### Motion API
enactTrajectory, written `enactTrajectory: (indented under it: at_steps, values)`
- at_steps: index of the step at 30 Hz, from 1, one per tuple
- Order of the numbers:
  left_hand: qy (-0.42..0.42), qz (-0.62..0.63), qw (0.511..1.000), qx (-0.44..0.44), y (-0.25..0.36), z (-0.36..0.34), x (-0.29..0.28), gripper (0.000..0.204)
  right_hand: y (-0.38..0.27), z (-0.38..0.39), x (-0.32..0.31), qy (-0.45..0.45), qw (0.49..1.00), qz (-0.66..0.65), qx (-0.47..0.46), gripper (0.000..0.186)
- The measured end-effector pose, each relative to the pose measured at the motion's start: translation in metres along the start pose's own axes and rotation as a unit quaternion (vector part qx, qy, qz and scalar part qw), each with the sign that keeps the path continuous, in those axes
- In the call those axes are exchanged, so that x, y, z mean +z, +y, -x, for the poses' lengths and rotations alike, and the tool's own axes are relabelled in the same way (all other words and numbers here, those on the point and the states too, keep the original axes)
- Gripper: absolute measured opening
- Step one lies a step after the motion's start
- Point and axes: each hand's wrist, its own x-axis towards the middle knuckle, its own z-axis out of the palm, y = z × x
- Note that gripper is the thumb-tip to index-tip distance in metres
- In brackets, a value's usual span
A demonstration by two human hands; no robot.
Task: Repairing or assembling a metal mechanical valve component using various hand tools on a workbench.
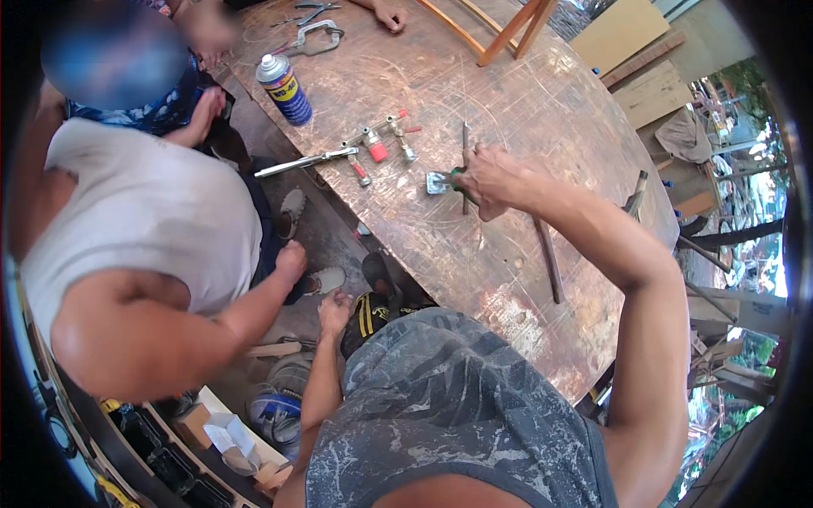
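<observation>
In the head view, a small green-handled tool (439, 182) is being grasped near the middle of the frame by the right hand (494, 179); the fingers are being bent closely around its handle, and its shiny flat end is being left showing to the left of the knuckles. A thin dark rod (465, 151) is being partly covered by the same hand; whether it is being gripped as well cannot be told. The left hand (335, 313) is being held low, below and left of the centre, just beside a dark cloth with yellow stripes (370, 316). Its fingers are being curled partway, but whether anything is being grasped cannot be told.

Both rods are being borne by the scratched brown table (525, 110), the thicker dark bar (549, 258) lying right of the centre. At the upper left, a blue spray can (285, 91) is being supported upright near the edge, with a metal clamp (332, 30) lying beyond it. Red-handled valves (377, 146) are being shown between can and tool. A long metal tool (305, 161) is being rested across the table edge. At the left, a pale sleeveless shirt (161, 203) is being worn by a co-worker.
</observation>
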Motion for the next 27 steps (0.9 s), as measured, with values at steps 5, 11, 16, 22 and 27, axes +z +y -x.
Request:
enactTrajectory:
  at_steps: [5, 11, 16, 22, 27]
  values:
    - [0.008, 0.015, 1.0, 0.024, 0.031, 0.012, -0.003, 0.052, -0.01, 0.052, 0.046, 0.197, 0.965, -0.173, 0.01, 0.063]
    - [0.01, 0.18, 0.979, 0.1, 0.131, 0.051, -0.04, 0.046, -0.065, 0.096, 0.107, 0.381, 0.831, -0.406, -0.012, 0.066]
    - [0.12, 0.22, 0.891, 0.379, 0.25, 0.077, -0.057, 0.058, -0.099, 0.113, 0.129, 0.439, 0.75, -0.494, 0.002, 0.067]
    - [0.121, 0.131, 0.852, 0.493, 0.338, 0.078, -0.057, 0.071, -0.1, 0.129, 0.132, 0.488, 0.74, -0.462, -0.008, 0.062]
    - [0.064, 0.268, 0.85, 0.448, 0.343, 0.106, -0.065, 0.078, -0.099, 0.142, 0.139, 0.542, 0.706, -0.456, -0.007, 0.057]
